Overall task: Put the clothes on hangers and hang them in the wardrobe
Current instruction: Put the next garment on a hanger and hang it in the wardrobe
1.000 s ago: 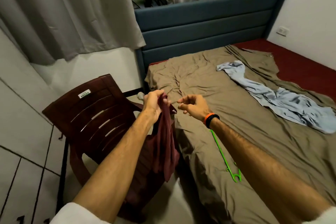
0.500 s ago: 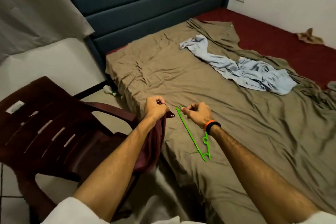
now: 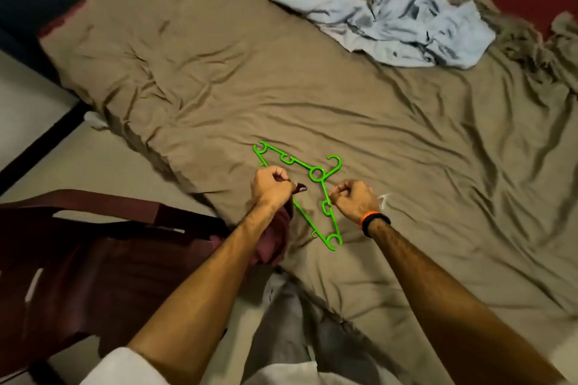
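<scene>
Maroon garment (image 3: 275, 237) sits pinched in the left hand (image 3: 269, 187)'s grip; right hand (image 3: 353, 197) pinches the green hanger (image 3: 316, 173).

No legible text or labels anywhere.

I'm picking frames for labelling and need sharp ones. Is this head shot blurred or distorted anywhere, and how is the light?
Head view: the green hanger and both hands, left hand and right hand, read fairly sharp; the light blue garment and the frame edges look soft and smeared. Wide-angle bending shows along the bed edge. The light is dim and warm, with no glare.
</scene>
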